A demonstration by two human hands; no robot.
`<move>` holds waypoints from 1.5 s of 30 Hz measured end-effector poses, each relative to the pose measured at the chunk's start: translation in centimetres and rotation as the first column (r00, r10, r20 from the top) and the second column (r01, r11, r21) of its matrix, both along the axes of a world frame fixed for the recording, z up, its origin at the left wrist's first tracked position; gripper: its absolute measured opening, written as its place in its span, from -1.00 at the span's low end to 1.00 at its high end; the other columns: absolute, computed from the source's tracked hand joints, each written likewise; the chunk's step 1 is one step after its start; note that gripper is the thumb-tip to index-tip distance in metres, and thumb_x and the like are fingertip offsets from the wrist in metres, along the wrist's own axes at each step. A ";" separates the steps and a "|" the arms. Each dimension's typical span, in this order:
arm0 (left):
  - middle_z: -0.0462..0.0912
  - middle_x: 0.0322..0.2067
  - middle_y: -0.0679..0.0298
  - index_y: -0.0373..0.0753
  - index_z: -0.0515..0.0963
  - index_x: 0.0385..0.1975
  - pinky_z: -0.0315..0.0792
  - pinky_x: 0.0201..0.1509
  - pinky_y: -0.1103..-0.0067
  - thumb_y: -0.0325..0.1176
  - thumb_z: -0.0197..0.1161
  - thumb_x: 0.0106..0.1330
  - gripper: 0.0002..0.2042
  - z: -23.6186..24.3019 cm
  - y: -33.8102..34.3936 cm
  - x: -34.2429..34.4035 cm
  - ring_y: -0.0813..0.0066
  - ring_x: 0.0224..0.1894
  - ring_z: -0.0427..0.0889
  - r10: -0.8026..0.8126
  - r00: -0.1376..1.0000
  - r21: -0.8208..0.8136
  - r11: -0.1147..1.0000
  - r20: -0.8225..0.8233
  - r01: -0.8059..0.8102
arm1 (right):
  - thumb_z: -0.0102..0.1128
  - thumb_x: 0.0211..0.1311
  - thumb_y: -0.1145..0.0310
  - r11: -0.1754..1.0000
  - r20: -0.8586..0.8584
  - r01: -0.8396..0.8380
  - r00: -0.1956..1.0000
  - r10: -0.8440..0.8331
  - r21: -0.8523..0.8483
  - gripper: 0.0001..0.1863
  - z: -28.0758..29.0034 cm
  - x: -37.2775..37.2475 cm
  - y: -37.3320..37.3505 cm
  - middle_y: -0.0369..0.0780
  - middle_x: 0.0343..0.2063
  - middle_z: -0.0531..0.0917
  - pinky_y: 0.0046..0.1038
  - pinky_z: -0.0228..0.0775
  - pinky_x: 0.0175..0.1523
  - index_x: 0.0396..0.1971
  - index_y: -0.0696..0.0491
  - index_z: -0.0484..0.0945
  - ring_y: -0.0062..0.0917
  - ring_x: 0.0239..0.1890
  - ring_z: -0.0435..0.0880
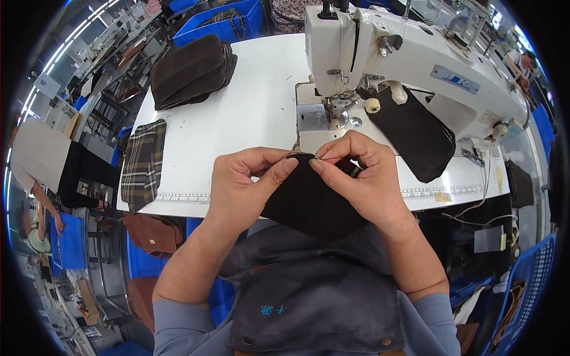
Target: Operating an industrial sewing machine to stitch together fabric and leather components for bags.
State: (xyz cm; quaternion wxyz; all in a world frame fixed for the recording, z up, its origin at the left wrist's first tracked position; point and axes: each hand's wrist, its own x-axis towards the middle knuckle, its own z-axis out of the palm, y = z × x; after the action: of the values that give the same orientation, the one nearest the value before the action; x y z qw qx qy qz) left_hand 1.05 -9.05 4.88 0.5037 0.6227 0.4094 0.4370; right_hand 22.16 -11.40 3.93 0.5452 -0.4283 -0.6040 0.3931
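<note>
A dark brown-black fabric piece (314, 199) hangs from my fingers in front of my apron, at the table's near edge. My left hand (244, 185) is closed, pinching its top edge between thumb and forefinger. Close beside it, my right hand (363, 173) pinches the same edge, thumb on the near face. A bit of plaid cloth shows by my right fingers. Just beyond my hands stands a white sewing machine (409, 56); its needle area (338, 110) is apart from the fabric. Another dark fabric piece (412, 136) lies under the machine's arm.
On the white table (249, 95), a stack of dark brown pieces (190, 71) lies at far left, with plaid cloth (142, 163) nearer. A ruler strip (184, 197) follows the front edge. Brown pieces (151, 234) hang below left. Beyond stands a blue crate (249, 18); another person (50, 151) is at left.
</note>
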 end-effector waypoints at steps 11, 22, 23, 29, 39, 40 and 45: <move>0.83 -0.43 0.11 -0.37 0.81 -0.33 0.58 -0.28 0.64 -0.49 0.50 0.07 -0.84 11.4 -1.6 -3.9 0.48 -0.41 0.81 -0.036 0.900 0.351 0.914 -0.435 0.206 | 0.49 0.18 0.39 0.863 0.459 -0.354 0.872 0.167 0.359 -0.76 6.0 -1.2 -2.5 -0.26 -0.46 0.69 -0.34 0.49 -0.36 -0.15 -0.02 0.67 -0.31 -0.46 0.70; 0.83 -0.36 0.13 -0.26 0.81 -0.18 0.60 -0.16 0.51 -0.31 0.53 0.24 -0.78 -3.4 12.0 4.3 0.42 -0.34 0.77 -0.089 0.734 0.114 0.968 -0.673 0.222 | 0.33 0.12 0.49 0.909 0.681 -0.198 0.723 -0.118 0.368 -0.76 -4.7 3.9 4.9 -0.13 -0.45 0.72 -0.19 0.59 -0.17 -0.18 0.11 0.74 -0.23 -0.33 0.74; 0.83 -0.33 0.11 -0.28 0.81 -0.17 0.60 -0.14 0.52 -0.35 0.53 0.24 -0.78 -3.8 12.1 5.2 0.44 -0.34 0.76 -0.033 0.722 0.149 0.971 -0.691 0.188 | 0.34 0.10 0.46 0.870 0.729 -0.229 0.657 -0.194 0.437 -0.75 -5.1 4.5 5.5 -0.13 -0.47 0.71 -0.18 0.58 -0.16 -0.18 0.09 0.75 -0.23 -0.34 0.74; 0.79 -0.29 0.28 -0.11 0.84 -0.29 0.61 -0.16 0.44 -0.25 0.54 0.19 -0.85 -6.7 13.4 6.4 0.31 -0.29 0.76 0.122 0.799 0.346 0.932 -0.589 0.112 | 0.35 0.08 0.42 0.838 0.760 -0.204 0.566 -0.321 0.506 -0.78 -5.8 5.6 7.0 -0.25 -0.23 0.73 -0.31 0.58 -0.22 -0.23 0.00 0.80 -0.36 -0.25 0.72; 0.77 -0.32 0.29 -0.22 0.81 -0.32 0.58 -0.23 0.48 -0.33 0.48 0.22 -0.87 -6.9 14.5 6.9 0.33 -0.37 0.72 0.143 0.834 0.386 0.918 -0.533 0.090 | 0.28 0.07 0.42 0.815 0.767 -0.164 0.480 -0.426 0.555 -0.70 -6.4 6.1 7.5 -0.33 -0.14 0.80 -0.45 0.58 -0.34 -0.16 -0.03 0.80 -0.55 -0.27 0.74; 0.77 -0.32 0.29 -0.22 0.81 -0.32 0.58 -0.23 0.48 -0.33 0.48 0.22 -0.87 -6.9 14.6 6.9 0.33 -0.37 0.72 0.144 0.835 0.387 0.918 -0.532 0.087 | 0.28 0.07 0.42 0.815 0.767 -0.166 0.480 -0.425 0.555 -0.70 -6.3 6.1 7.6 -0.33 -0.14 0.80 -0.45 0.58 -0.34 -0.16 -0.03 0.80 -0.55 -0.27 0.74; 0.77 -0.31 0.27 -0.25 0.80 -0.32 0.60 -0.22 0.48 -0.34 0.48 0.22 -0.87 -5.8 14.6 7.2 0.33 -0.36 0.73 0.135 0.789 0.335 0.938 -0.600 0.094 | 0.23 0.09 0.42 0.834 0.773 -0.133 0.474 -0.421 0.536 -0.71 -6.3 6.0 7.7 -0.32 -0.15 0.81 -0.33 0.56 -0.28 -0.18 0.01 0.79 -0.41 -0.35 0.75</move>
State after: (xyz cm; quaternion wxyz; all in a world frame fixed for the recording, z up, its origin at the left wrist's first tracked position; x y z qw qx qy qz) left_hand 8.27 5.59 -0.87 0.2203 0.8048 0.4739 0.2814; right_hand 28.11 -3.74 -2.42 0.2906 -0.4509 -0.8367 -0.1106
